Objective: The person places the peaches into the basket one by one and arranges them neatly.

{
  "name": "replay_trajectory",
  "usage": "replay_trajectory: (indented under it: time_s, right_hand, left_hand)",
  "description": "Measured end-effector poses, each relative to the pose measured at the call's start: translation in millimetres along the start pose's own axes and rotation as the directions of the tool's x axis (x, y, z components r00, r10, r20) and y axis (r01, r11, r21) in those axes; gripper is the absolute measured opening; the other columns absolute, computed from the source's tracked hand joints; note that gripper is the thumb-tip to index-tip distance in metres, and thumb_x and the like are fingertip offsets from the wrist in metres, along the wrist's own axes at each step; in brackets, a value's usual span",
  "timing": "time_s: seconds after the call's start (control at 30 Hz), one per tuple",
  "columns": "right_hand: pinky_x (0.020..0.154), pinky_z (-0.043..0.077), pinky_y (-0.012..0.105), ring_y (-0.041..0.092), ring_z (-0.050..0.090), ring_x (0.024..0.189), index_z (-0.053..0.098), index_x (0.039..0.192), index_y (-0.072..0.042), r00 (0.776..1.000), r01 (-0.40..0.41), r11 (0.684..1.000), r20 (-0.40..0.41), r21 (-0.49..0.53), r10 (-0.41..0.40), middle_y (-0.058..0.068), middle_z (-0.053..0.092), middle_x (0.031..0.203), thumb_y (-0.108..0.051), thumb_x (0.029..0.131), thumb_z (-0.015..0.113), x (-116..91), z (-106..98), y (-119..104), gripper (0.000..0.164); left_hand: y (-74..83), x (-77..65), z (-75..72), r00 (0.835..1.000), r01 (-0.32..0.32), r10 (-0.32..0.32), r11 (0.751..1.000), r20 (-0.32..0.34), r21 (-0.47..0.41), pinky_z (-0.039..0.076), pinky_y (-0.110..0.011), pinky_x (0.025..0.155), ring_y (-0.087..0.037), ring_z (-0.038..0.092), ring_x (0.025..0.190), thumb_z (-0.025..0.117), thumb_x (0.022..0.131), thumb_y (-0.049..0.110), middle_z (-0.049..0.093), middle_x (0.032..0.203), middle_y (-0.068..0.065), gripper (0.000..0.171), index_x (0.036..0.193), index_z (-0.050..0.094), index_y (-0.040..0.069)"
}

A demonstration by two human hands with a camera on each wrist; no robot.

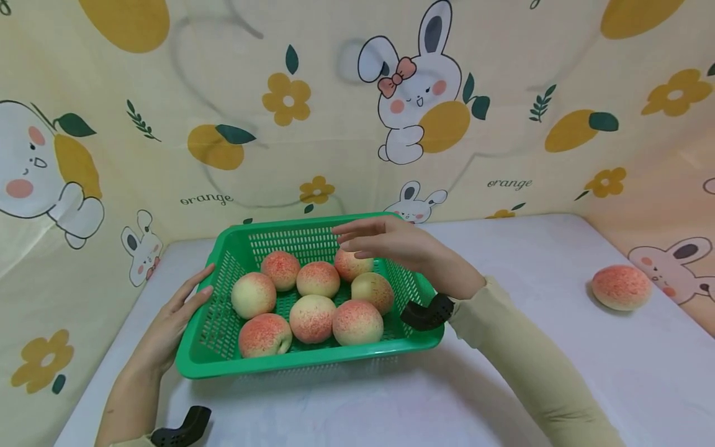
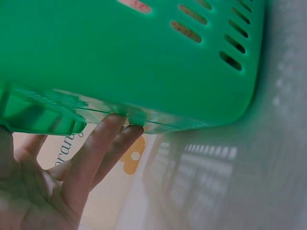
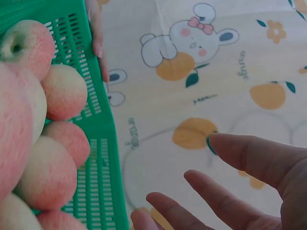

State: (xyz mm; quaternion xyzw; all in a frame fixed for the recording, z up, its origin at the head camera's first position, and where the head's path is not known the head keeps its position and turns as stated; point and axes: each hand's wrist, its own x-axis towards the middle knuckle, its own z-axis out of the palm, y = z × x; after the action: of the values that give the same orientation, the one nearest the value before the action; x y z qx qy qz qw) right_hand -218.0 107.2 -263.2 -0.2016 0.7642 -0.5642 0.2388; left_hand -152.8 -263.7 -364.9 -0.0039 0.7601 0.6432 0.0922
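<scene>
Several peaches point(image 1: 311, 318), pale yellow with red blush, lie in a green plastic basket point(image 1: 318, 357) with slotted walls. My left hand point(image 1: 167, 323) is at the basket's left side, its fingertips touching the rim. From the left wrist view, that hand point(image 2: 57, 177) has fairly straight fingers against the outside of the green wall. Over the basket's right part hovers my right hand point(image 1: 399, 242), its fingers extended and partly covering a peach at the back. In the right wrist view, the right hand point(image 3: 240, 191) has spread fingers with nothing between them.
One more peach point(image 1: 621, 287) lies far right on the white table point(image 1: 519, 267), beside the patterned side cloth. Behind the table hangs a cream cloth point(image 1: 346, 155) printed with rabbits, oranges and flowers. Black wrist straps point(image 1: 427, 312) show on both arms.
</scene>
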Motion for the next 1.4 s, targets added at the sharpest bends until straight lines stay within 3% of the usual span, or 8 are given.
replay_trajectory:
  time_s: [0.2, 0.37, 0.63, 0.8, 0.93, 1.2, 1.4]
  right_hand:
    - [0.107, 0.04, 0.046, 0.03, 0.047, 0.129, 0.055, 0.133, -0.005, 0.996, 0.01, 0.999, -0.091, 0.053, -0.005, 0.011, 0.051, 0.139, -0.015, 0.094, 0.06, -12.8, -14.8, 12.7, 0.041]
    - [0.106, 0.042, 0.042, 0.028, 0.05, 0.124, 0.051, 0.134, 0.002, 0.987, 0.033, 0.994, -0.16, 0.108, -0.016, 0.019, 0.045, 0.142, -0.013, 0.096, 0.057, -19.1, -25.7, 26.6, 0.042]
    - [0.104, 0.045, 0.037, 0.017, 0.056, 0.115, 0.05, 0.132, 0.005, 0.965, 0.027, 0.989, -0.262, 0.143, 0.012, 0.013, 0.047, 0.134, -0.018, 0.098, 0.055, -31.0, -39.7, 41.5, 0.042]
    - [0.098, 0.049, 0.027, 0.017, 0.056, 0.115, 0.049, 0.132, 0.006, 0.951, 0.019, 0.988, -0.308, 0.156, 0.03, 0.005, 0.054, 0.124, -0.02, 0.098, 0.056, -37.9, -47.8, 48.7, 0.043]
    - [0.097, 0.049, 0.025, 0.011, 0.058, 0.112, 0.045, 0.135, 0.009, 0.945, 0.013, 0.988, -0.324, 0.156, 0.039, 0.005, 0.054, 0.126, -0.019, 0.099, 0.055, -43.8, -53.7, 54.7, 0.047]
    - [0.095, 0.05, 0.022, 0.009, 0.057, 0.113, 0.05, 0.132, 0.0, 0.924, -0.027, 0.99, -0.374, 0.136, 0.077, -0.002, 0.055, 0.125, -0.026, 0.099, 0.054, -62.0, -68.8, 65.9, 0.043]
    - [0.092, 0.05, 0.02, 0.005, 0.06, 0.106, 0.054, 0.125, -0.005, 0.91, -0.006, 0.973, -0.402, 0.232, 0.102, -0.009, 0.062, 0.111, -0.027, 0.098, 0.057, -78.4, -84.1, 69.1, 0.035]
  left_hand:
    - [0.3, 0.7, 0.0, 1.0, 0.005, -0.005, 1.0, 0.0, 0.003, 0.058, -0.031, 0.074, -0.003, 0.064, 0.092, 0.04, 0.102, 0.044, 0.017, 0.153, -0.023, 0.057, 0.153, 0.017, 0.036]
    - [0.2, 0.3, -0.5, 1.0, 0.006, -0.006, 1.0, -0.002, 0.01, 0.058, -0.03, 0.074, -0.002, 0.063, 0.092, 0.041, 0.101, 0.045, 0.016, 0.154, -0.024, 0.057, 0.153, 0.018, 0.037]
    - [-0.5, 0.3, -1.6, 1.0, 0.006, -0.006, 1.0, 0.004, 0.016, 0.058, -0.03, 0.074, -0.002, 0.064, 0.092, 0.04, 0.102, 0.044, 0.017, 0.153, -0.024, 0.057, 0.153, 0.017, 0.037]
    - [-0.9, -0.2, -2.1, 1.0, 0.007, -0.006, 1.0, -0.002, 0.016, 0.058, -0.03, 0.074, -0.002, 0.063, 0.092, 0.04, 0.102, 0.044, 0.018, 0.153, -0.024, 0.057, 0.153, 0.017, 0.037]
    - [-1.0, 0.4, -2.0, 1.0, 0.001, -0.001, 1.0, 0.007, 0.0, 0.058, -0.03, 0.075, -0.002, 0.063, 0.093, 0.04, 0.102, 0.043, 0.018, 0.152, -0.024, 0.057, 0.153, 0.017, 0.036]
    - [-1.4, -0.2, -1.6, 1.0, -0.003, 0.004, 1.0, 0.016, -0.018, 0.059, -0.032, 0.073, -0.004, 0.065, 0.092, 0.04, 0.103, 0.042, 0.019, 0.151, -0.024, 0.056, 0.153, 0.017, 0.036]
    - [0.0, 0.0, -0.9, 1.0, 0.009, -0.009, 1.0, 0.004, 0.008, 0.059, -0.032, 0.074, -0.003, 0.064, 0.091, 0.04, 0.102, 0.044, 0.019, 0.151, -0.025, 0.057, 0.153, 0.018, 0.037]
